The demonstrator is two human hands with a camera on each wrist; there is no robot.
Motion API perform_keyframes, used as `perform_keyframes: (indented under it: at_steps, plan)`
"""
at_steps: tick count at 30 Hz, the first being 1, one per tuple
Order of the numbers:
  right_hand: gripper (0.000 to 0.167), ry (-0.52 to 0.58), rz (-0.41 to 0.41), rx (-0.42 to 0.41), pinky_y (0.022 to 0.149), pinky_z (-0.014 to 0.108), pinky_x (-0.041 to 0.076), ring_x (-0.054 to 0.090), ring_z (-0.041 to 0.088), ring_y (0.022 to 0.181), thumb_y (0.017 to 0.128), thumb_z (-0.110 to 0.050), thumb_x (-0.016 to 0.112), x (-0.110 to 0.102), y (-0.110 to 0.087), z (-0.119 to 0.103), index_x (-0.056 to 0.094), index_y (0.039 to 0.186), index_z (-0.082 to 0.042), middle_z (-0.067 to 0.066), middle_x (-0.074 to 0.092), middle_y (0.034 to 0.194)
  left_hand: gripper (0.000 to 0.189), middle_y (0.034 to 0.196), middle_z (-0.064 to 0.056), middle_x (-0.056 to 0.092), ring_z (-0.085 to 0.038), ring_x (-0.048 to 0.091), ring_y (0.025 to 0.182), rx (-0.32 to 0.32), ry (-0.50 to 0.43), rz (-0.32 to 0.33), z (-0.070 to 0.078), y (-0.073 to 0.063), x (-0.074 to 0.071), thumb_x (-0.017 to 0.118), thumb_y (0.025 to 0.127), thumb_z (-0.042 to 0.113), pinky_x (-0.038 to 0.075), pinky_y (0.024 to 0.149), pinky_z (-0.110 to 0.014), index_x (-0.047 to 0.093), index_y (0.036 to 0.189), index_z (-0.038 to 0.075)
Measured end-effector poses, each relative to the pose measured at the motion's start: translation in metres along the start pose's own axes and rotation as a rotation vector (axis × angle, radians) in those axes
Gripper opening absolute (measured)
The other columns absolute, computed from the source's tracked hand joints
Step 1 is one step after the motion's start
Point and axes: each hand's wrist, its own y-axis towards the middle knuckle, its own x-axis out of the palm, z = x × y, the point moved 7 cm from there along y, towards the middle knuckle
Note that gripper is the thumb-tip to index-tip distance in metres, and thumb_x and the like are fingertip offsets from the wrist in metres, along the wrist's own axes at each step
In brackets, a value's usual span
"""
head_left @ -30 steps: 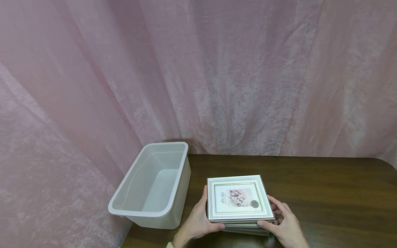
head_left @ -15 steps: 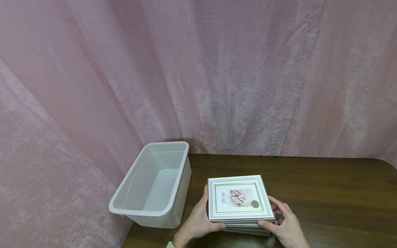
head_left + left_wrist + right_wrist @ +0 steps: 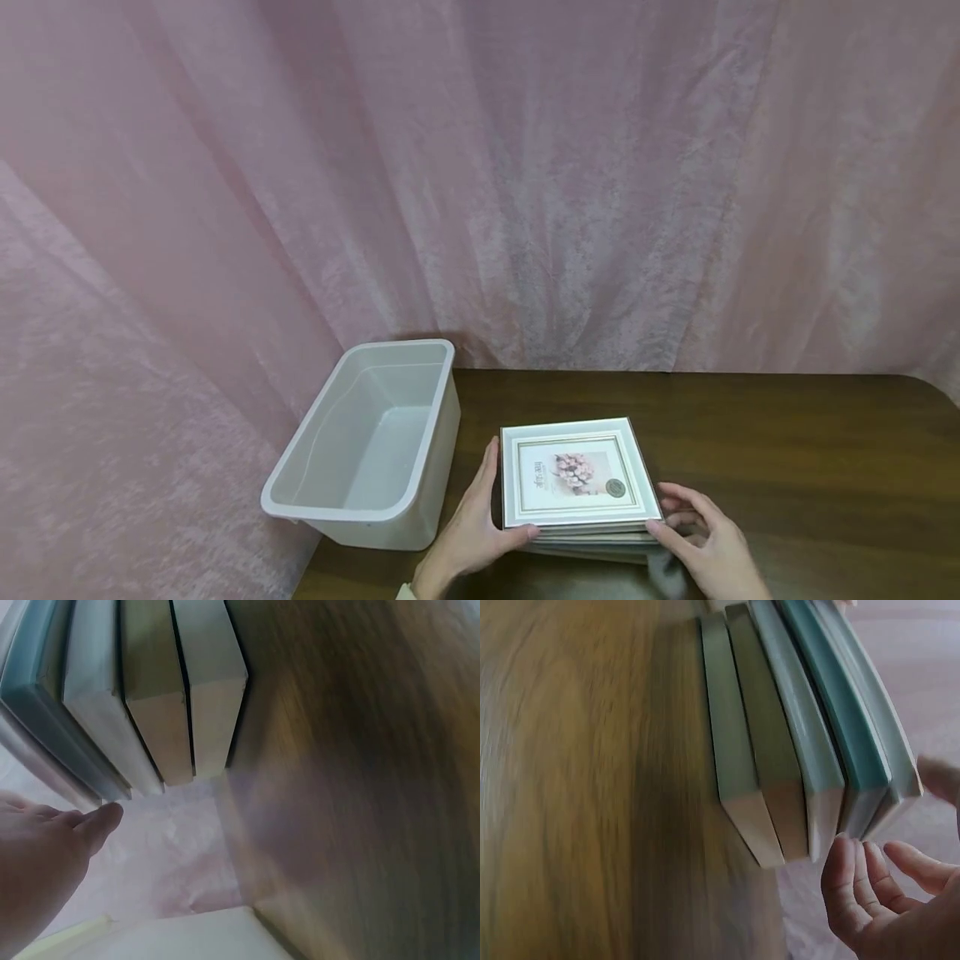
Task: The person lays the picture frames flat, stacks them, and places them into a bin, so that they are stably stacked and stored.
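A stack of several picture frames lies on the wooden table; the top picture frame (image 3: pixel 573 475) has a white border and a pink flower print. My left hand (image 3: pixel 472 533) lies along the stack's left side, fingers extended and thumb at the front left corner. At the front right corner is my right hand (image 3: pixel 708 537), fingers loosely bent beside the stack and thumb by the top frame's edge. The right wrist view shows the right fingertips (image 3: pixel 844 851) close to the frames' edges; whether they touch is unclear. Pale, olive and teal frame edges (image 3: pixel 154 697) show in the left wrist view.
An empty light grey plastic bin (image 3: pixel 435 450) stands left of the stack. The dark wooden table (image 3: pixel 810 467) extends to the right. Pink curtains (image 3: pixel 525 183) hang behind and on the left.
My right hand has shifted slightly right, its fingers easing off the stack's side. The left thumb has moved up a little at the front corner. The view has tilted slightly.
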Motion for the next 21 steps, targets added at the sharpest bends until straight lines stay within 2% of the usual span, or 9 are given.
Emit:
perform_keyframes:
  at_steps: [3, 4, 8, 10, 13, 15, 17, 19, 21]
  plan:
    - [0.045, -0.107, 0.047, -0.031, 0.071, 0.020, 0.059, 0.061, -0.013, 0.088, 0.100, -0.023, 0.081, -0.013, 0.001, -0.002, 0.069, 0.139, -0.007, 0.001, 0.076, 0.113, 0.124, 0.185, -0.016, 0.009, -0.037, 0.019, 0.170, -0.003, -0.012, 0.013, 0.000, -0.001, -0.003, 0.087, 0.089, 0.042, 0.026, 0.136, -0.059, 0.005, 0.176, 0.009]
    - [0.042, -0.138, 0.060, -0.041, 0.072, 0.019, 0.058, 0.060, -0.015, 0.090, 0.102, -0.026, 0.078, -0.018, 0.001, -0.002, 0.069, 0.139, -0.008, 0.001, 0.076, 0.113, 0.119, 0.185, -0.016, 0.010, -0.038, 0.019, 0.170, 0.007, -0.014, 0.025, 0.001, -0.002, -0.005, 0.084, 0.092, 0.040, 0.026, 0.136, -0.060, 0.006, 0.176, 0.008]
    - [0.034, -0.221, 0.120, -0.109, 0.072, 0.010, 0.052, 0.053, -0.023, 0.094, 0.109, -0.029, 0.067, -0.037, 0.003, -0.002, 0.072, 0.137, -0.010, -0.014, 0.072, 0.110, 0.099, 0.184, -0.018, 0.017, -0.041, 0.022, 0.169, 0.044, -0.010, 0.088, 0.000, -0.005, -0.013, 0.074, 0.100, 0.035, 0.026, 0.136, -0.056, 0.016, 0.175, 0.003]
    - [0.032, -0.251, 0.149, -0.156, 0.073, 0.005, 0.049, 0.049, -0.026, 0.096, 0.110, -0.027, 0.066, -0.045, 0.003, -0.001, 0.073, 0.136, -0.009, -0.015, 0.071, 0.110, 0.097, 0.183, -0.018, 0.020, -0.042, 0.024, 0.168, 0.061, 0.012, 0.109, 0.000, -0.008, -0.017, 0.072, 0.100, 0.035, 0.028, 0.136, -0.056, 0.019, 0.174, 0.002]
    - [0.033, -0.310, 0.176, -0.221, 0.073, 0.003, 0.047, 0.053, -0.022, 0.094, 0.108, -0.024, 0.068, -0.057, 0.005, -0.001, 0.072, 0.136, -0.008, -0.005, 0.074, 0.112, 0.103, 0.183, -0.016, 0.022, -0.040, 0.025, 0.168, 0.084, 0.065, 0.117, 0.003, -0.011, -0.022, 0.076, 0.095, 0.040, 0.032, 0.134, -0.058, 0.020, 0.173, 0.002]
    - [0.037, -0.368, 0.176, -0.238, 0.078, 0.017, 0.055, 0.066, -0.005, 0.100, 0.107, -0.026, 0.069, -0.065, 0.008, -0.002, 0.070, 0.139, -0.007, 0.008, 0.075, 0.120, 0.109, 0.183, -0.015, 0.022, -0.039, 0.027, 0.168, 0.099, 0.143, 0.122, 0.007, -0.011, -0.024, 0.078, 0.091, 0.045, 0.036, 0.131, -0.061, 0.020, 0.173, 0.001]
    - [0.044, -0.436, 0.164, -0.240, 0.083, 0.041, 0.059, 0.071, 0.021, 0.109, 0.107, -0.031, 0.069, -0.072, 0.010, -0.001, 0.066, 0.143, -0.006, 0.018, 0.071, 0.129, 0.114, 0.183, -0.015, 0.023, -0.040, 0.028, 0.168, 0.118, 0.232, 0.129, 0.011, -0.011, -0.026, 0.078, 0.089, 0.052, 0.038, 0.129, -0.063, 0.022, 0.173, 0.000]
    - [0.051, -0.506, 0.147, -0.249, 0.083, 0.063, 0.055, 0.066, 0.044, 0.117, 0.107, -0.035, 0.069, -0.079, 0.013, 0.000, 0.060, 0.148, -0.005, 0.025, 0.066, 0.139, 0.117, 0.183, -0.014, 0.022, -0.039, 0.027, 0.168, 0.119, 0.310, 0.128, 0.014, -0.009, -0.028, 0.076, 0.087, 0.058, 0.038, 0.129, -0.062, 0.022, 0.173, 0.000]
    - [0.056, -0.554, 0.138, -0.281, 0.082, 0.074, 0.047, 0.058, 0.056, 0.122, 0.107, -0.035, 0.069, -0.085, 0.015, 0.000, 0.056, 0.151, -0.002, 0.031, 0.060, 0.145, 0.119, 0.183, -0.016, 0.021, -0.039, 0.024, 0.169, 0.125, 0.360, 0.119, 0.016, -0.007, -0.030, 0.075, 0.087, 0.062, 0.036, 0.130, -0.062, 0.022, 0.172, -0.001]
